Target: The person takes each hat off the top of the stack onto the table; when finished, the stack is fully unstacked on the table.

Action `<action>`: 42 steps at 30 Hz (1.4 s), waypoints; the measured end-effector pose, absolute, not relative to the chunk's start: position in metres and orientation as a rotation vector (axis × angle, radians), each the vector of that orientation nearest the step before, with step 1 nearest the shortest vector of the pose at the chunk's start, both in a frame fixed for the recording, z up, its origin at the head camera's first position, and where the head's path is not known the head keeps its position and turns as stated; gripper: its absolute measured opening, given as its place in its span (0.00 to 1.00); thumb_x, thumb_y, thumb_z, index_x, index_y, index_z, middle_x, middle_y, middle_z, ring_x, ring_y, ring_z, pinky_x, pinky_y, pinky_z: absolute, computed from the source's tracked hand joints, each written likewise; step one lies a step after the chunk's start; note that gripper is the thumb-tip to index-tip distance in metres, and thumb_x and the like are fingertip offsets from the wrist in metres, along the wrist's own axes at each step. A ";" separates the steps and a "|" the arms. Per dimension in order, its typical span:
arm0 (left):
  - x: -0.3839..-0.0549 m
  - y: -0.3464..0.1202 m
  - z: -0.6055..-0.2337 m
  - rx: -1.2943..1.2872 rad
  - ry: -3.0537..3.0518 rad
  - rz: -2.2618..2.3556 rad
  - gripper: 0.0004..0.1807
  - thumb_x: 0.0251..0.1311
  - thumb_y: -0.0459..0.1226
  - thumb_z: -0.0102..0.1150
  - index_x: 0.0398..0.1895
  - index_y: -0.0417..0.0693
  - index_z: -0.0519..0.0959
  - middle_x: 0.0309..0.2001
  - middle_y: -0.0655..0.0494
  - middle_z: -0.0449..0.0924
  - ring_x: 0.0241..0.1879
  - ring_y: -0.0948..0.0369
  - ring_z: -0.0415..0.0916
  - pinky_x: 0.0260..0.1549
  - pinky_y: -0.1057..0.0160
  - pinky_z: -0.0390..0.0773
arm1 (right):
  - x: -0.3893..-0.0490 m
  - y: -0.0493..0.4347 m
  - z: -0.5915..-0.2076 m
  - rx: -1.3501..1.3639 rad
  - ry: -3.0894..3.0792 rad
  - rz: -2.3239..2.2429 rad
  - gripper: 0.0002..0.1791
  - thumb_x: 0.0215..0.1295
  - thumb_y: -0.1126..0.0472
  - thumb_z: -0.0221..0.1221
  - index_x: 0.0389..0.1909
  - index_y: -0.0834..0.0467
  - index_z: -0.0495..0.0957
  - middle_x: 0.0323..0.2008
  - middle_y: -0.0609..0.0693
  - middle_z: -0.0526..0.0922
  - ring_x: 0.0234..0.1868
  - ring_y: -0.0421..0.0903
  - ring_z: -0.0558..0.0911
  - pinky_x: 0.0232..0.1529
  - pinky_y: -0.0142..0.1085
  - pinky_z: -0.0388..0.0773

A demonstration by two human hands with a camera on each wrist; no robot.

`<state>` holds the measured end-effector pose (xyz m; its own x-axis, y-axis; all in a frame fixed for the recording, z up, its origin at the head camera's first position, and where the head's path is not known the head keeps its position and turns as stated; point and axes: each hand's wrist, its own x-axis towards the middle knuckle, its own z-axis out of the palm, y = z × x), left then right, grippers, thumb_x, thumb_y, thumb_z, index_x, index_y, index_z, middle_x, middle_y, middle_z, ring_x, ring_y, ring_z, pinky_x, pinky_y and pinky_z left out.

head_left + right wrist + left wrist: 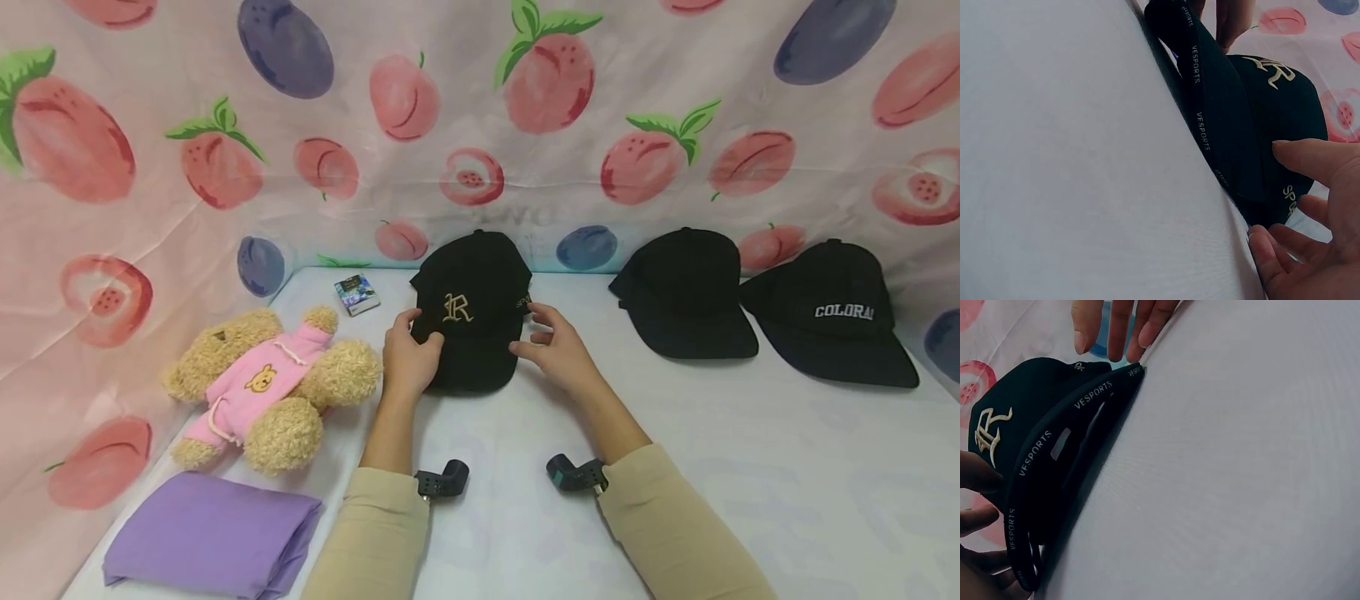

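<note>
Left hand (pixel 411 358): at the left edge of the gold-R cap (pixel 476 279), fingers relaxed, not clenched
Right hand (pixel 558 357): at the cap's right edge, equally near, fingers released
Cap: on the table (pixel 502 533), between the hands, crown-to-brim axis running near to far, brim nearest

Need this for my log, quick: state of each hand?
Left hand: at the side of the black "R" cap; grip cannot be told.
Right hand: open, beside the same cap.

2 beige sleeves (pixel 378 533) adjoin 2 black wrist cameras (pixel 453 478).
</note>
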<state>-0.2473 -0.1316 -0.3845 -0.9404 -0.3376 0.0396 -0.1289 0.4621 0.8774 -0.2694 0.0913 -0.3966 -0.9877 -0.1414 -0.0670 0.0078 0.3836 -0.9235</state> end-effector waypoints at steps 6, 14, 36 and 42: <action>-0.247 -0.133 -0.385 0.368 -2.625 -1.378 0.32 0.64 0.39 0.55 0.74 0.44 0.69 0.70 0.37 0.72 0.72 0.41 0.67 0.72 0.43 0.65 | -0.270 0.090 -0.399 -0.181 2.517 -1.628 0.43 0.66 0.59 0.67 0.79 0.51 0.60 0.78 0.58 0.64 0.73 0.58 0.70 0.70 0.54 0.71; -0.247 -0.134 -0.384 0.350 -2.633 -1.417 0.33 0.64 0.40 0.56 0.74 0.45 0.69 0.72 0.40 0.70 0.73 0.43 0.65 0.73 0.43 0.63 | -0.269 0.088 -0.401 -0.305 2.582 -1.539 0.42 0.66 0.60 0.66 0.79 0.56 0.59 0.73 0.63 0.70 0.70 0.61 0.71 0.72 0.56 0.68; -0.248 -0.133 -0.382 0.367 -2.581 -1.504 0.34 0.64 0.38 0.59 0.75 0.45 0.67 0.74 0.41 0.68 0.75 0.44 0.62 0.75 0.43 0.61 | -0.265 0.078 -0.399 -0.365 2.606 -1.605 0.50 0.61 0.63 0.71 0.81 0.56 0.56 0.73 0.61 0.70 0.60 0.59 0.81 0.61 0.52 0.79; -0.248 -0.132 -0.379 0.366 -2.583 -1.508 0.35 0.63 0.36 0.60 0.75 0.45 0.66 0.73 0.39 0.67 0.75 0.44 0.62 0.75 0.44 0.61 | -0.265 0.076 -0.398 -0.363 2.586 -1.636 0.49 0.61 0.65 0.71 0.81 0.57 0.56 0.73 0.62 0.69 0.60 0.60 0.81 0.62 0.52 0.79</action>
<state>-0.2477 -0.1317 -0.3791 -0.9624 -0.2714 -0.0117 -0.1436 0.4717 0.8700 -0.2651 0.0764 -0.3982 -0.9705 -0.2293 0.0747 -0.1657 0.4089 -0.8974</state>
